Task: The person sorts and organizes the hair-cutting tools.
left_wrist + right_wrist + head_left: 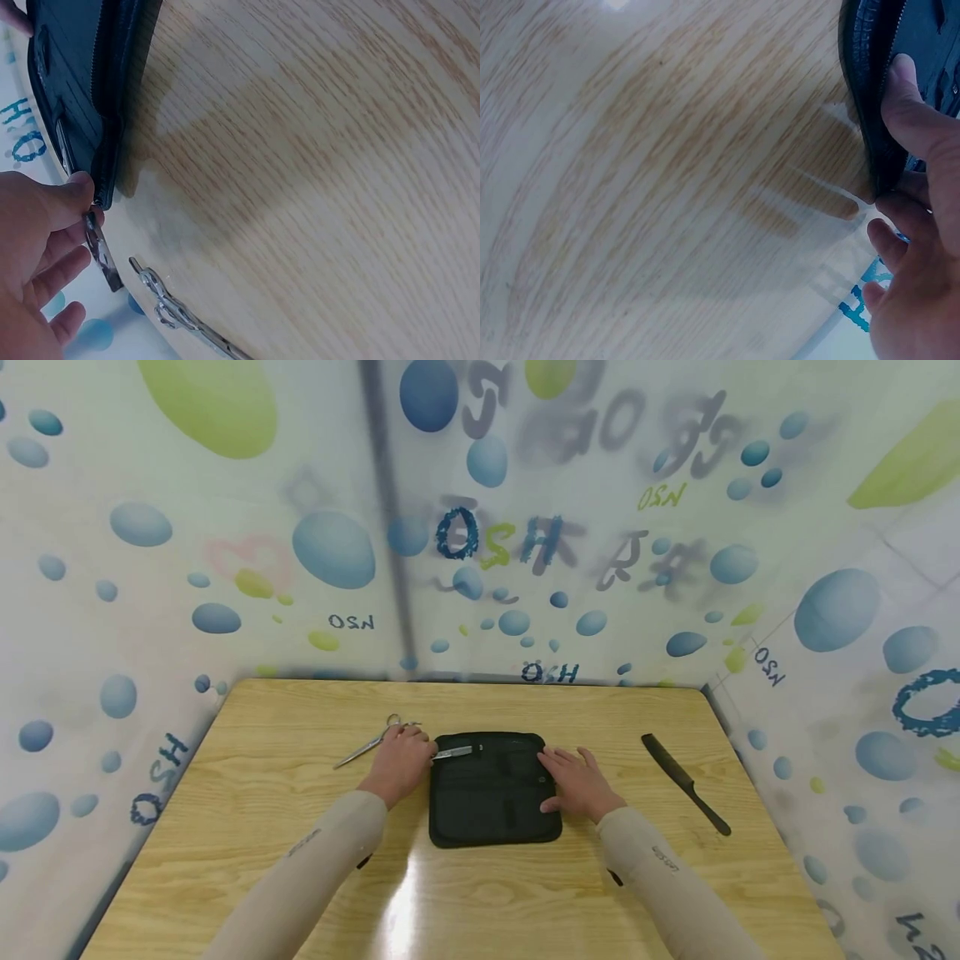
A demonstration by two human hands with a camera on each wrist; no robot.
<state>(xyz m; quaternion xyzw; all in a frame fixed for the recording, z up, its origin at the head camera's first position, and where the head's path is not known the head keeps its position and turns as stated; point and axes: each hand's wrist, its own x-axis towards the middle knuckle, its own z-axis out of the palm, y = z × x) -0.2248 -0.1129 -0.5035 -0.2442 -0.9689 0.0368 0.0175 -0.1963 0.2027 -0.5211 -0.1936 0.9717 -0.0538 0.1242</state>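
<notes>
A black zip case lies open on the table, with its inner pockets and straps facing up. My left hand is at the case's upper left edge, pinching a slim silver metal tool between thumb and fingers. One end of this tool lies over the case's inside; the other sticks out past my fingers in the left wrist view. At the opposite side, my right hand holds the case's right edge, its thumb over the zip. Silver scissors lie just left of my left hand.
A dark comb with a long handle lies on the wooden table to the right of my right hand. Behind the table and along its sides stand pale walls with blue and green drop patterns.
</notes>
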